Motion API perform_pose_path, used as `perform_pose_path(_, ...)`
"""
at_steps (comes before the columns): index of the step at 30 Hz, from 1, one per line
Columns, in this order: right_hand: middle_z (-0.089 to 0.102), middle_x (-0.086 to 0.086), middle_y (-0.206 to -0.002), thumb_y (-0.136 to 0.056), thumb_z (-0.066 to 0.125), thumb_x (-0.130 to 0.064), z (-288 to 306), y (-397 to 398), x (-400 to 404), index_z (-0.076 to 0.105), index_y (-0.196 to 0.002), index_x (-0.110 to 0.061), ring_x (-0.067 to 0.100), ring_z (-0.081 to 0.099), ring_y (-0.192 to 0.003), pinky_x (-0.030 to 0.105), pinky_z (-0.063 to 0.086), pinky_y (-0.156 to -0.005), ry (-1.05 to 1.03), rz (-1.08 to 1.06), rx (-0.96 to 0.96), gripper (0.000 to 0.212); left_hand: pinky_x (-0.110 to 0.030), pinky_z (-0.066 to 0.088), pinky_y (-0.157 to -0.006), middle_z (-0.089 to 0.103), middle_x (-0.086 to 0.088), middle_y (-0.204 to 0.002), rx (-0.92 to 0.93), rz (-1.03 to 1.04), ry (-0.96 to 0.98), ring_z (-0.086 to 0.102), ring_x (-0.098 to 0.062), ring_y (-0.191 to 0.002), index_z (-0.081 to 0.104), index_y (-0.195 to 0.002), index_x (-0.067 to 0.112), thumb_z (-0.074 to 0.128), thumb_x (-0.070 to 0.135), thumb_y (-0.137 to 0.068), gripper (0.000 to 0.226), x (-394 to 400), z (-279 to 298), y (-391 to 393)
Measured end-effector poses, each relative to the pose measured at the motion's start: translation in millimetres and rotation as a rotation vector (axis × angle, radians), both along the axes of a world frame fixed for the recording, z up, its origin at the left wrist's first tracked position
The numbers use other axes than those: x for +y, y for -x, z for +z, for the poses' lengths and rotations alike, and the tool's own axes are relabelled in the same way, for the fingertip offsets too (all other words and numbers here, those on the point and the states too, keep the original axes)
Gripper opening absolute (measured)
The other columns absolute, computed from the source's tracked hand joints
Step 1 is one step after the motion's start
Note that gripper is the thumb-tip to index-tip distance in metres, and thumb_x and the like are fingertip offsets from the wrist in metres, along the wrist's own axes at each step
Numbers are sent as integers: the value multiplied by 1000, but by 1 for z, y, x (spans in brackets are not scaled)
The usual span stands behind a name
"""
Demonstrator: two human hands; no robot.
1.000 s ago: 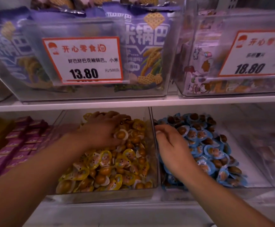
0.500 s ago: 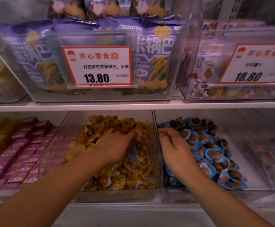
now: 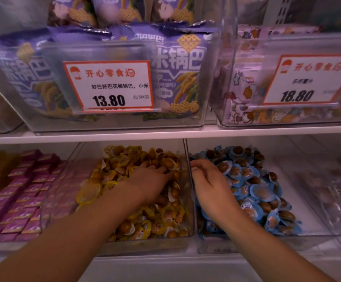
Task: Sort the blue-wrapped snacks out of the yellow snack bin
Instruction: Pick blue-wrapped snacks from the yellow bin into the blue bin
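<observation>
My left hand point(image 3: 152, 181) lies palm down in the yellow snack bin point(image 3: 188, 200), fingers dug into the yellow-wrapped snacks point(image 3: 125, 171) toward the clear divider wall point(image 3: 189, 171) that I take as my landmark. The fingertips are buried, so I cannot tell whether they grasp anything. My right hand point(image 3: 211, 186) sits just right of the divider wall, over the blue-wrapped snacks point(image 3: 255, 188), with its fingers curled inward and the knuckles nearly against the wall. Whether a piece is pinched inside that curl I cannot tell either.

No blue wrapper shows among the yellow pile left of the divider wall. All the blue ones I can see lie right of it, heaped against that wall and thinning to bare bin floor farther right. Left of the divider wall, the yellow heap fills its bin from the back to the front lip, leaving little free room around my wrist.

Farther left of the divider wall lie rows of pink boxed snacks point(image 3: 21, 202). Straight above its top edge runs the white shelf board point(image 3: 165, 134), close over my knuckles. On it stand clear bins with purple snack bags point(image 3: 181, 64) and 2 price cards: 13.80 point(image 3: 108, 86) above and left of the wall, 18.80 point(image 3: 308, 80) above and right.
</observation>
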State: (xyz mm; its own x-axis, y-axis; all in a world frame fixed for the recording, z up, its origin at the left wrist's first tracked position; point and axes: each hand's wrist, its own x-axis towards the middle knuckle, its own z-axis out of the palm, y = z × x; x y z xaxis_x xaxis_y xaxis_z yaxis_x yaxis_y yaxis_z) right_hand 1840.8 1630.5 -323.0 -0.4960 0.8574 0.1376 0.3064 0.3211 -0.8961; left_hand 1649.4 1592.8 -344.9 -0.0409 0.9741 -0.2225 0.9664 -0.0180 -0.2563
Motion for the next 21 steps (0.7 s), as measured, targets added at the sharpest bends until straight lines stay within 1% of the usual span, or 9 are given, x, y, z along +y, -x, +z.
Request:
perform_pose_path(2,65,-1,-108,-99,44,-27,0,0,0,62,-114,-25,15,60,-104,42,49,-94,7,1,3,24,-49,29,-110,52,2,-138,57,-64,-26,53,-29,-117,40,-142,30,58,55,-84,66,-2,4,-5)
perform_pose_path(5,65,-1,-107,-99,44,-27,1,0,0,63,-113,-25,15,60,-103,41,49,-94,6,3,7,24,-59,14,-115,59,6,-130,99,-94,-73,54,-27,-117,49,-137,29,57,41,-89,49,-12,6,-2)
perform_pose_path(8,66,-1,-106,-100,44,-28,1,0,0,63,-114,-26,15,61,-102,41,50,-93,9,6,8,24,-69,4,-113,54,5,-136,99,-91,-69,51,-27,-118,43,-142,29,55,39,-90,55,-22,1,5)
perform_pose_path(10,66,0,-105,-100,43,-28,2,-1,-1,63,-114,-25,16,61,-102,41,50,-93,6,10,5,25,-66,5,-115,52,5,-137,43,-74,-79,49,-26,-119,41,-141,27,57,47,-85,62,-25,-1,10)
perform_pose_path(13,65,-1,-107,-100,43,-28,2,-1,-1,63,-116,-25,15,60,-102,39,49,-94,-13,8,-11,25,-53,8,-119,58,7,-126,-221,84,-181,52,-22,-117,49,-128,28,60,47,-82,51,-26,2,16)
perform_pose_path(15,62,-2,-110,-100,44,-29,1,-2,0,63,-116,-26,12,59,-103,35,49,-95,-27,-3,-22,25,-47,20,-117,62,6,-110,-412,146,-284,57,-20,-109,51,-115,28,60,43,-86,34,-29,6,19)
perform_pose_path(18,55,-4,-116,-99,47,-27,3,-2,0,62,-118,-24,11,56,-106,28,45,-94,-81,-24,-25,24,-39,49,-92,65,6,-99,-874,225,-394,64,-11,-93,54,-111,26,60,43,-94,25,-43,22,12)
perform_pose_path(19,54,-3,-117,-99,49,-24,7,-3,-2,61,-119,-23,12,55,-108,27,44,-94,-116,-49,-4,24,-36,51,-86,66,6,-98,-1016,244,-422,64,-8,-90,55,-113,26,58,46,-93,29,-50,29,5)
perform_pose_path(21,56,-3,-114,-98,52,-21,17,-5,-8,62,-116,-23,12,56,-106,31,46,-94,-181,-122,107,21,-27,50,-81,67,9,-97,-1175,235,-501,63,-3,-88,55,-114,27,56,51,-91,33,-64,44,-12)
